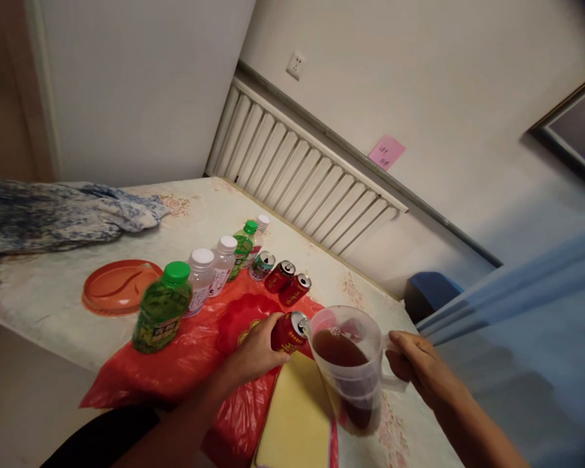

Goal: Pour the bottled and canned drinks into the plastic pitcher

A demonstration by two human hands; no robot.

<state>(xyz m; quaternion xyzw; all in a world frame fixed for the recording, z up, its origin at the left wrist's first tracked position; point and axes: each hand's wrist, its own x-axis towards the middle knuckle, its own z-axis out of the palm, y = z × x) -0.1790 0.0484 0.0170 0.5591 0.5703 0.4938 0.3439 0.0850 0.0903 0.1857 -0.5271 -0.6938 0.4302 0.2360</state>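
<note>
My left hand (pixel 259 350) is closed round a red drink can (pixel 289 330) with an opened top. The can's rim is right by the rim of a clear plastic jug (pixel 355 370), partly filled with dark brown liquid (pixel 338 349). My right hand (pixel 414 356) grips the jug's handle on the right side. Whether the jug rests on the table or hangs just above it I cannot tell. Below the can lies a yellow book or pad (pixel 297 416), and a red scalloped dish (pixel 246 312) is partly hidden behind my left hand.
A red plastic sheet (pixel 151 383) covers part of the flowered table. On it stand a big green bottle (pixel 163 309), several smaller bottles, two red cans (pixel 295 290) and a green can (pixel 262 266). An orange lid (pixel 119 286) and bunched cloth (pixel 68 214) lie left; a blue curtain (pixel 526 312) hangs right.
</note>
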